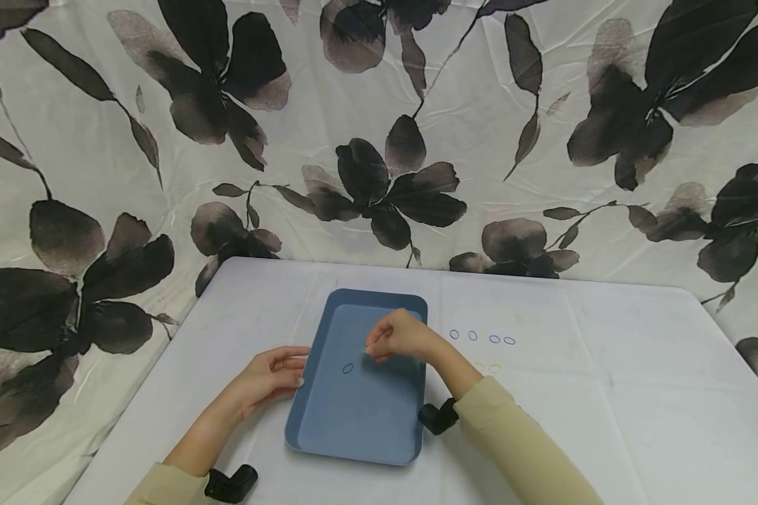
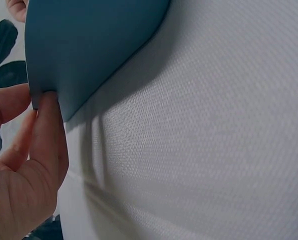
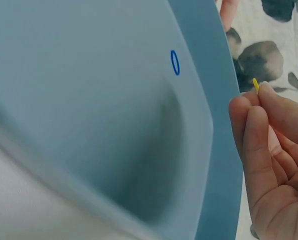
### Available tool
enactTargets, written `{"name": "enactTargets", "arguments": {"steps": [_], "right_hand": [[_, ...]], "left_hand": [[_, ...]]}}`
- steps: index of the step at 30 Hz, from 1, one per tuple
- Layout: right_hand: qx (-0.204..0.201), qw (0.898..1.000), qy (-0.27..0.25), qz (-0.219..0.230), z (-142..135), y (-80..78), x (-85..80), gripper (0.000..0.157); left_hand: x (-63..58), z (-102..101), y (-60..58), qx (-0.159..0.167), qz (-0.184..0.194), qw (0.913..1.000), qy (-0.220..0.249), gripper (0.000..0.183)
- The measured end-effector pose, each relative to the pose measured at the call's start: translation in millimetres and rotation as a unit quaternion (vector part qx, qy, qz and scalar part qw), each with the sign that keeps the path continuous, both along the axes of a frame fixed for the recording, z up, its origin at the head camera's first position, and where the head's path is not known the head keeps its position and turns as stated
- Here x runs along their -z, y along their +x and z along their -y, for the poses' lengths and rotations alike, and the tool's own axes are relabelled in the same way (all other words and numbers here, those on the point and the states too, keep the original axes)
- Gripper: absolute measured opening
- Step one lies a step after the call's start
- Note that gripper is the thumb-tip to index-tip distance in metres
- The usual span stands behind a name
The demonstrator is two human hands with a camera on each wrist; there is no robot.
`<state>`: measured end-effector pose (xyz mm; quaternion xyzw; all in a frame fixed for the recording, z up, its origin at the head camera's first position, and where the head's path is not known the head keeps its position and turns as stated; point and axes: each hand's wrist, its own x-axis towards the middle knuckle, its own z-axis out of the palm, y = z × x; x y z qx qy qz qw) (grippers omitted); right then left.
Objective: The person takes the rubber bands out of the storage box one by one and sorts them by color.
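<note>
A blue tray (image 1: 354, 435) lies on the white table. Inside it is one small blue rubber band (image 1: 348, 368), also visible in the right wrist view (image 3: 175, 62). My left hand (image 1: 271, 379) holds the tray's left edge; in the left wrist view, the thumb and fingers (image 2: 46, 125) meet at its rim. Above the tray's middle, my right hand (image 1: 401, 337) pinches a small yellow rubber band (image 3: 256, 85) between thumb and fingertips. Most of that band is hidden by the fingers.
Right of the tray, several blue rubber bands (image 1: 495, 339) lie in a row on the table (image 1: 606, 421). Closer in, yellow bands (image 1: 495, 368) lie partly behind the right forearm. A flower-patterned cloth (image 1: 499, 140) hangs behind the table.
</note>
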<state>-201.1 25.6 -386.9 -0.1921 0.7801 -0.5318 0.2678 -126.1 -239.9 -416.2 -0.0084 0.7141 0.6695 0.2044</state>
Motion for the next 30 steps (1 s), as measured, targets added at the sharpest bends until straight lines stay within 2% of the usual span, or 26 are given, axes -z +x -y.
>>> {"name": "enactTargets", "arguments": {"steps": [5, 12, 18, 30], "right_hand": [[0.02, 1.0, -0.013, 0.014, -9.3, -0.6, 0.5, 0.008], [0.005, 1.0, -0.018, 0.008, -21.3, -1.3, -4.1, 0.012], [0.009, 1.0, -0.015, 0.008, -29.6, -3.4, -9.0, 0.014], [0.011, 0.999, -0.038, -0.001, -50.6, -2.3, -7.9, 0.017]], "left_hand": [[0.3, -0.3, 0.2, -0.001, 0.0, 1.0, 0.0, 0.064], [0.3, 0.0, 0.3, -0.002, -0.001, 1.0, 0.003, 0.064], [0.3, 0.0, -0.2, -0.001, -0.004, 1.0, 0.001, 0.064], [1.6, 1.9, 0.5, 0.001, -0.005, 1.0, 0.005, 0.064]]}}
